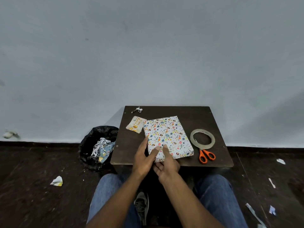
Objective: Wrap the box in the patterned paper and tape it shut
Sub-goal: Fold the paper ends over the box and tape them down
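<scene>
Dim, flat indoor light, perhaps from overhead; soft shadow at four o'clock; blurred, bowed edges around.

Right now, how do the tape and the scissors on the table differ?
The tape is a pale grey ring; the scissors have orange handles. The tape lies farther from the person, the scissors nearer, blades pointing toward the tape. Both lie flat, right of the box, untouched by either hand.
</scene>
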Available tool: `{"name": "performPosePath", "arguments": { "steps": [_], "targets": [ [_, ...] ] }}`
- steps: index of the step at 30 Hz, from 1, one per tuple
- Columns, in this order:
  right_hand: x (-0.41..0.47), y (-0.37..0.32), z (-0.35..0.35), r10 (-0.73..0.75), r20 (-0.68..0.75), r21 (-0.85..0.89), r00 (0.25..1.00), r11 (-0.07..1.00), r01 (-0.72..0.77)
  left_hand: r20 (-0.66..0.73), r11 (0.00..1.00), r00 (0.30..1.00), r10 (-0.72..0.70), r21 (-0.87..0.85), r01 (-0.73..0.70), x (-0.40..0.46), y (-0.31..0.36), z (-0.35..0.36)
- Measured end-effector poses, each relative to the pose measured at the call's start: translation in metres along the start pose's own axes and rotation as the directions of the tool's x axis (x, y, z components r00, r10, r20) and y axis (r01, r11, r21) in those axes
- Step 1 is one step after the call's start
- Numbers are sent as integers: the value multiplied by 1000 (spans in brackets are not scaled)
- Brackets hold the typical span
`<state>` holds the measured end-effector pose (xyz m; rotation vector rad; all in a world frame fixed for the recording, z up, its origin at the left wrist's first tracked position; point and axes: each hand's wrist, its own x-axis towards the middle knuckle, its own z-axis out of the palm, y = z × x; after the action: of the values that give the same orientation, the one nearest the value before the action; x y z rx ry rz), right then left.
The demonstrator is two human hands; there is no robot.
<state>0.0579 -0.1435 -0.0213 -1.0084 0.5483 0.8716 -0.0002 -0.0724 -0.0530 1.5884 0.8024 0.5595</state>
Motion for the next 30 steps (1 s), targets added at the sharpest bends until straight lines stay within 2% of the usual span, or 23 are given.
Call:
{"name": "performPosePath", "arguments": {
  "steps": [4, 10, 14, 16, 18, 19, 20, 21, 23, 24, 25, 26, 27, 30],
  "targets": [
    [-7, -5, -4, 20, 12, -66, 1000, 998, -19, 64, 995, 998, 13, 99, -20, -2, 2, -7],
    [-4, -3, -11, -32, 41, -264, 999, 964, 42, 28, 997, 1000, 0, 72, -2, -1, 3, -5],
    [-9, -19, -28, 41, 123, -544, 992, 839, 33, -15, 996, 1000, -9, 84, 10, -4, -1, -1],
    [-16, -30, -33, 73, 146, -643, 987, 765, 39, -37, 987, 999, 4, 160, 2, -5, -3, 1],
    [-17, -38, -37, -7, 180, -682, 984, 720, 130, -56, 977, 998, 5, 213, 7, -5, -3, 2],
    [-16, -40, -40, -118, 209, -697, 971, 678, 233, -56, 974, 998, 5, 228, 8, -5, -3, 3],
    [-14, -42, -44, -274, 258, -729, 926, 574, 373, -54, 971, 999, 4, 241, 9, -5, -3, 3],
    [-9, -43, -50, -446, 336, -779, 830, 363, 511, -54, 968, 999, 4, 250, 9, -5, -2, 3],
    [-2, -43, -63, -663, 524, -783, 535, -127, 609, -74, 966, 997, 11, 260, 9, -6, -2, 2],
    [1, -43, -69, -689, 616, -721, 382, -299, 625, -90, 965, 996, 23, 264, 1, -6, -2, 3],
    [5, -41, -74, -663, 703, -638, 258, -428, 640, -107, 963, 993, 40, 268, -9, -7, -3, 4],
    [10, -38, -76, -614, 770, -563, 173, -526, 638, -122, 962, 991, 54, 273, -19, -7, -3, 3],
    [13, -35, -82, -555, 820, -514, 143, -602, 611, -129, 964, 990, 63, 265, -27, -10, -4, 6],
    [21, -28, -89, -468, 863, -492, 190, -691, 530, -146, 968, 984, 99, 244, -61, -13, -6, 10]
  ]
}}
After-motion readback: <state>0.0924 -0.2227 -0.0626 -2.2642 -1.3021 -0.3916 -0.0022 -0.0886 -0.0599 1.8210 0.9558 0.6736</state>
